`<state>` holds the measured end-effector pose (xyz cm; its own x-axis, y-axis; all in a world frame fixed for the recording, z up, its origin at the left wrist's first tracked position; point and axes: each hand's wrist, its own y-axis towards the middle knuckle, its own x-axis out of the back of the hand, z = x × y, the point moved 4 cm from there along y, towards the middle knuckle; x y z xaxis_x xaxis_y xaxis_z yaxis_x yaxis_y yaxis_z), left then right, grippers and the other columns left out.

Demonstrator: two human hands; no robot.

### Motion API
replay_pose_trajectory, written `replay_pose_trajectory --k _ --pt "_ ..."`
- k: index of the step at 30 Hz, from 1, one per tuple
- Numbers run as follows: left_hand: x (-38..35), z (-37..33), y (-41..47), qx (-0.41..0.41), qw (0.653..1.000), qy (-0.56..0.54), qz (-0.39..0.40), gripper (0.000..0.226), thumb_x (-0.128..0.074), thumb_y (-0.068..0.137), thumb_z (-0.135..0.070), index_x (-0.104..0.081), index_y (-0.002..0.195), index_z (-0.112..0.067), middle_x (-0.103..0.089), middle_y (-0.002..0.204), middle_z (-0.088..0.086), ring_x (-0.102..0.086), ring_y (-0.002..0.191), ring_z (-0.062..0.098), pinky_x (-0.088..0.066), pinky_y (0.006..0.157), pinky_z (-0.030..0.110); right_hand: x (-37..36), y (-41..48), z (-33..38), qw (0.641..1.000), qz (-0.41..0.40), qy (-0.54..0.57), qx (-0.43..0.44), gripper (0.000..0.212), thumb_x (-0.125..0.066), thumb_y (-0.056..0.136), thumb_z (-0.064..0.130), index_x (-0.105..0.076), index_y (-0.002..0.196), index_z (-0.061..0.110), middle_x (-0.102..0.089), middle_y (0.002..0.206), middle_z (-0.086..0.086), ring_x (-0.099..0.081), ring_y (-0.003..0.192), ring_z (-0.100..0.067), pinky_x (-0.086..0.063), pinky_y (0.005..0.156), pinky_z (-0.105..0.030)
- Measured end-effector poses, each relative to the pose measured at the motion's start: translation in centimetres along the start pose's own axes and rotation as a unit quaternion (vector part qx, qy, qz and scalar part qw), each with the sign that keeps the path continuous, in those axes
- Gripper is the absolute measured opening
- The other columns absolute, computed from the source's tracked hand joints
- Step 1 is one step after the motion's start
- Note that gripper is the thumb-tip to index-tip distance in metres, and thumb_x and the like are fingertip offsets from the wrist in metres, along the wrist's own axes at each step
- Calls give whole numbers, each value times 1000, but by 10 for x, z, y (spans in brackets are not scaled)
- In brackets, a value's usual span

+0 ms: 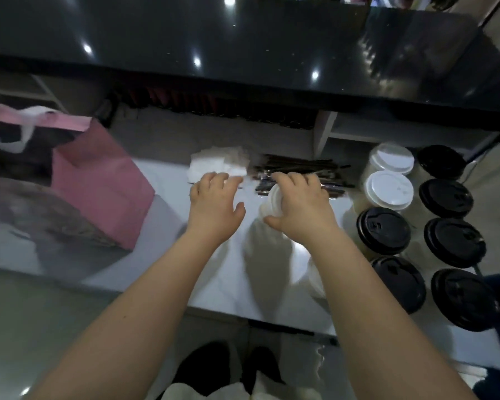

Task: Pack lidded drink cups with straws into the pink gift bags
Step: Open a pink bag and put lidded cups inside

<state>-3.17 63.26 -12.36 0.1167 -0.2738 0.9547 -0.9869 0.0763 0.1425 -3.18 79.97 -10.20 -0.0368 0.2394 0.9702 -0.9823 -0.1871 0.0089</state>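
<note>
A pink gift bag stands open at the left of the white counter, white handles at its mouth. My right hand grips a white-lidded drink cup from above, near the counter's middle. My left hand reaches forward with fingers apart over the edge of a stack of white napkins; whether it touches them is unclear. A pile of black wrapped straws lies just beyond my right hand.
At the right stand two white-lidded cups and several black-lidded cups. A second bag lies blurred at the left front. A dark glossy raised counter runs along the back. The white counter's front edge is near my body.
</note>
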Motion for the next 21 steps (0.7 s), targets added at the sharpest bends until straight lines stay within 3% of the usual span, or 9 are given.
replay_pose_trajectory --k 5,12,17,21 --pt "20 53 -51 57 998 20 -9 50 -59 88 -31 -51 137 -23 -46 141 4 -31 136 27 -24 107 41 -16 -9 65 996 44 35 69 84 -74 73 50 -29 140 27 -41 142 2 -31 125 -28 -37 98 -45" --pt "38 115 -127 86 996 0 -24 47 -60 87 -26 -54 133 -22 -50 138 3 -38 129 30 -29 102 44 -37 -46 132 993 70 26 96 70 -75 69 51 -41 124 26 -49 130 2 -35 117 -26 -36 93 -41" --pt "57 168 -180 41 998 10 -46 43 -70 77 -21 -66 120 -18 -63 122 6 -51 117 36 -36 100 52 -52 -77 210 988 45 79 125 72 -78 69 46 -45 130 28 -43 132 7 -34 120 -22 -35 99 -37" --pt "75 217 -222 24 998 24 -57 42 -75 69 -18 -70 111 -16 -66 120 8 -54 118 40 -37 99 59 -72 -104 283 988 27 59 144 72 -77 71 45 -46 134 27 -41 135 3 -35 122 -24 -34 101 -38"
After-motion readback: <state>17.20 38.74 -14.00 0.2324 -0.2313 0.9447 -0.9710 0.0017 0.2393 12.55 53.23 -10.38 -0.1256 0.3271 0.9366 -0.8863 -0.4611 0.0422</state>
